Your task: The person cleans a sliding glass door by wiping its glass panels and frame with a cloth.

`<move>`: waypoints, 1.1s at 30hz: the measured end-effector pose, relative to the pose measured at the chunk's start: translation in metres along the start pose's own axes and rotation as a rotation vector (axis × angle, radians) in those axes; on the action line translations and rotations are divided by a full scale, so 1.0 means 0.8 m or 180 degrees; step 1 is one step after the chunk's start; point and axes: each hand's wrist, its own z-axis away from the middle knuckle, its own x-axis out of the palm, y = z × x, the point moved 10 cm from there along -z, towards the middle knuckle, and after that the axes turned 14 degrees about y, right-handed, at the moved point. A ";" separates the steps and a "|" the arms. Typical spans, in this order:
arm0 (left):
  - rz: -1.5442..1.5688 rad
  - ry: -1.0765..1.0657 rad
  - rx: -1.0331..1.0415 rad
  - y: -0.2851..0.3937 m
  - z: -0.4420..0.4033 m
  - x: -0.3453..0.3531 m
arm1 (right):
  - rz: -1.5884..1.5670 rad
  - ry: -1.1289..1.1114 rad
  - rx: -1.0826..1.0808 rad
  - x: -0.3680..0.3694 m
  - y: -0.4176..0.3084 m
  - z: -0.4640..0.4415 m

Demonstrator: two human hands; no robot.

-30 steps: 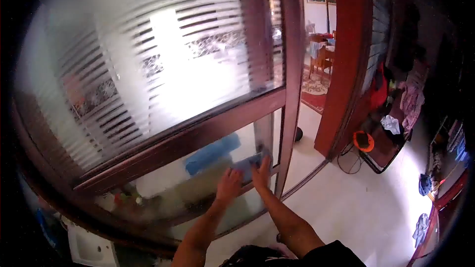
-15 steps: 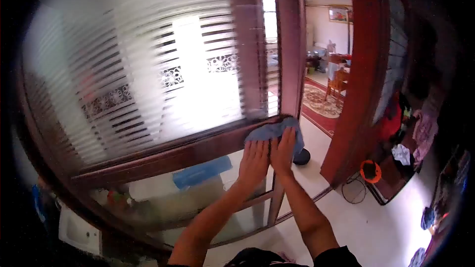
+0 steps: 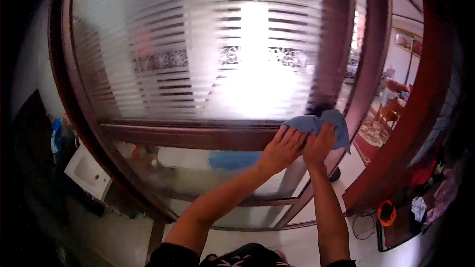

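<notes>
A blue-grey cloth [image 3: 316, 122] lies bunched against the right end of the brown door's middle rail [image 3: 198, 137], where it meets the upright frame. My left hand [image 3: 286, 147] presses the cloth's lower left part, its fingers pointing up and lying over the edge. Close beside it, my right hand [image 3: 319, 143] has its fingertips in the cloth's folds, with a loose corner hanging to the right. Above the rail is a ribbed glass panel [image 3: 163, 89]; below it is a lower glass pane [image 3: 198, 183].
A white sink [image 3: 89, 170] stands at the left. Through the doorway at right are a patterned rug [image 3: 371, 131] and a wooden chair [image 3: 388, 111]. An orange round item [image 3: 386, 213], a cable [image 3: 363, 225] and piled clothes [image 3: 440, 198] are at the lower right.
My view has turned left, so the door and both hands appear further right and the sink shows more. Both hands stay on the cloth at the rail's right end.
</notes>
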 end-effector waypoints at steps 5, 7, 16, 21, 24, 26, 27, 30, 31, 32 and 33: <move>-0.0209 0.0153 -0.0152 -0.044 0.047 -0.021 | 0.0017 -0.0232 -0.0030 0.047 -0.031 0.041; -0.0203 0.0031 -0.0208 -0.067 0.062 -0.031 | 0.0052 -0.0055 -0.0281 0.056 -0.060 0.052; -0.0674 -0.0080 -0.0635 -0.170 0.148 -0.103 | -0.0362 -0.0720 -0.0598 0.124 -0.197 0.092; -0.1068 0.0016 -0.0856 -0.235 0.202 -0.155 | -0.0689 -0.0610 -0.1344 0.146 -0.304 0.108; -0.1388 0.0130 -0.0995 -0.278 0.239 -0.193 | -0.1123 -0.0935 -0.1594 0.177 -0.360 0.141; -0.1587 0.0121 -0.1146 -0.310 0.267 -0.223 | -0.1347 -0.1349 -0.1777 0.201 -0.406 0.164; -0.1688 0.0100 -0.1239 -0.328 0.282 -0.238 | -0.1552 -0.1420 -0.1774 0.207 -0.431 0.169; -0.1871 0.0297 -0.1680 -0.384 0.330 -0.283 | -0.2074 -0.1568 -0.1905 0.228 -0.511 0.176; -0.1908 0.0437 -0.1821 -0.400 0.346 -0.298 | -0.2203 -0.1567 -0.2040 0.235 -0.533 0.180; -0.1942 0.0578 -0.1956 -0.414 0.357 -0.316 | -0.2329 -0.1562 -0.2171 0.241 -0.552 0.185; -0.1910 0.0538 -0.2075 -0.426 0.363 -0.330 | -0.2419 -0.1653 -0.2185 0.250 -0.569 0.191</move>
